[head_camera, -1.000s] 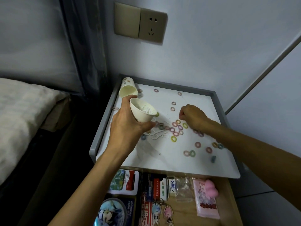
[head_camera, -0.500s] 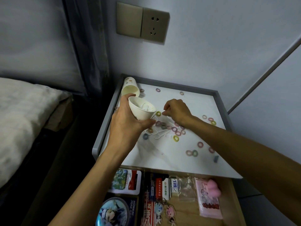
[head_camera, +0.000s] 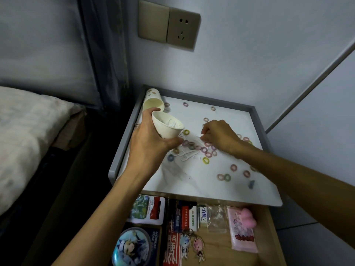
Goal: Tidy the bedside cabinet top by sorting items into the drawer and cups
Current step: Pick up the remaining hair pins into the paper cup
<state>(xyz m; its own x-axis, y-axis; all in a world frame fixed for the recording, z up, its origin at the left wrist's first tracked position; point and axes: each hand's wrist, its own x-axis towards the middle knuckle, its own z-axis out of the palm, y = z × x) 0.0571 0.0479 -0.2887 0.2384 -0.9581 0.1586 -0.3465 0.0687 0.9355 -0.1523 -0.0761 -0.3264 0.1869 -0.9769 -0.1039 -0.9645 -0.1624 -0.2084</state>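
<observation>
My left hand (head_camera: 148, 144) grips a white paper cup (head_camera: 165, 130), tilted toward the right, with white bits inside. My right hand (head_camera: 221, 137) hovers just right of the cup with curled fingers, pinching what looks like a small white clip (head_camera: 201, 134). Several coloured rings (head_camera: 206, 160) and a few white clips (head_camera: 187, 156) lie scattered on the white cabinet top (head_camera: 192, 183). A second patterned cup (head_camera: 152, 101) lies on its side in the back left corner. The drawer (head_camera: 219, 244) below stands open.
The drawer holds cards, small boxes, keychains (head_camera: 192, 244), a plastic bag and a pink pouch (head_camera: 243, 229). A small blue-grey piece (head_camera: 251, 184) lies near the top's right front. A grey raised rim (head_camera: 123, 148) borders the top. A bed (head_camera: 28, 135) is on the left, a wall socket (head_camera: 180, 28) above.
My right hand has moved left from the cluster of rings to just beside the cup's mouth. My left hand has kept the cup in about the same place.
</observation>
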